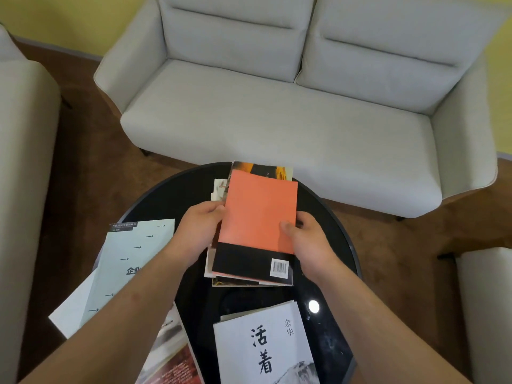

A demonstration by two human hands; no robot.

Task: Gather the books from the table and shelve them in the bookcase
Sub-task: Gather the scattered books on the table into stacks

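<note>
Gathering step, judging by the layout: several books squared into a small pile near the middle of the round black tabletop [171,195]. Left hand [198,227] curled against the pile's left edge, fingertips on the side of the orange book [257,214] that lies on top, back cover up with a black band and barcode toward the wearer. Right hand [304,241] closed on the right edge, thumb pressed onto the orange cover, other fingers tucked out of sight beneath or beside. Under the orange book, at least two more volumes showing at the far and left margins; exact count impossible to tell. Whether the pile rests on the glass or is just lifted, also unclear.

Not yet collected: a pale green book [130,261] with arrows, overhanging the tabletop's left rim on top of a white sheet or cover; a white book [263,345] with large black characters at the near edge; a reddish book [177,356] partly hidden under the left forearm.

Next move probably calls for even pressure from both sides, then stacking the loose ones on or under the pile. Bookcase nowhere in view. Grey sofa [277,120] beyond, armchairs left and right, narrowing the ways out.
</note>
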